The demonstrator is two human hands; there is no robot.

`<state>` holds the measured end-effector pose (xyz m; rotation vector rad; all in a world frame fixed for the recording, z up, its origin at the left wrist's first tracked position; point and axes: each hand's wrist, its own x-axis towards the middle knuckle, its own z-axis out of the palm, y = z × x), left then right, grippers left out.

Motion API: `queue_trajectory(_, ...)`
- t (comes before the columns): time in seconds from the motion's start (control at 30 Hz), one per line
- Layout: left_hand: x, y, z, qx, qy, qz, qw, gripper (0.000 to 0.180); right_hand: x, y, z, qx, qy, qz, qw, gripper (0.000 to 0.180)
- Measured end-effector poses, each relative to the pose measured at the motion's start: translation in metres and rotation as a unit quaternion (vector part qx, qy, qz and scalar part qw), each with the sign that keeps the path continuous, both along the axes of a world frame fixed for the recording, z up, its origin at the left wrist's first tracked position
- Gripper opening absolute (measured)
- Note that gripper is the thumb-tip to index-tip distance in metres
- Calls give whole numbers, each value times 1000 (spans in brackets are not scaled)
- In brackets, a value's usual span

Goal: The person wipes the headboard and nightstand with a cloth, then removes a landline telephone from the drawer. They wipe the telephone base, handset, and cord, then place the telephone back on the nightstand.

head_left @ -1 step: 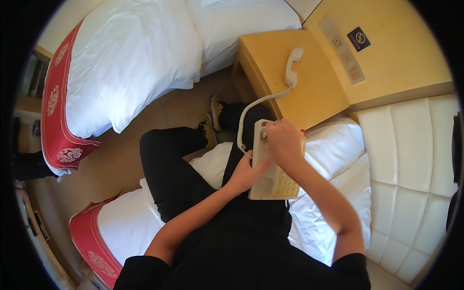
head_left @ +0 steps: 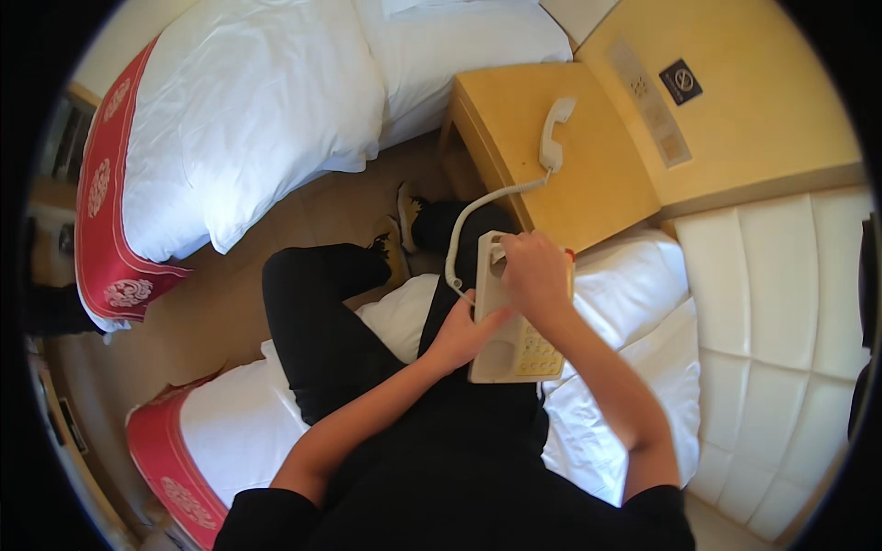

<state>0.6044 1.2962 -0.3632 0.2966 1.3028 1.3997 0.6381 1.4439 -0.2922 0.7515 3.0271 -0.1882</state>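
Head view: a seated person [head_left: 413, 450] holds a cream telephone base [head_left: 514, 344] over the lap, its keypad [head_left: 539, 358] at the lower right. The left hand [head_left: 459, 337] grasps the base by its left edge, thumb laid across the face. The right hand [head_left: 536, 275] bends over the base's upper end, fingers curled at the recess there; whether they pinch anything cannot be told, since the tips are hidden. Above and to the right of the base, the handset [head_left: 550, 140] lies on a wooden counter [head_left: 606, 174], joined to the base by a coiled white cord [head_left: 457, 241] that loops out past the base's left edge. Done well, such handling would seem to call for a firm left grip so the base does not tip, light pressure at the recess, and slack in the cord, as a tug could drag the handset.
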Motion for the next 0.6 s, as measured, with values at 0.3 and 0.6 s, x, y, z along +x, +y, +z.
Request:
queue_trajectory(0.3,-7,-11,-6,8,-29,-19,999,59,23,-18,-15,-94,204,83,971,29)
queue_trajectory(0.6,1,-6,-10,6,36,-14,999,58,35,-23,1,-93,125,38,987,28)
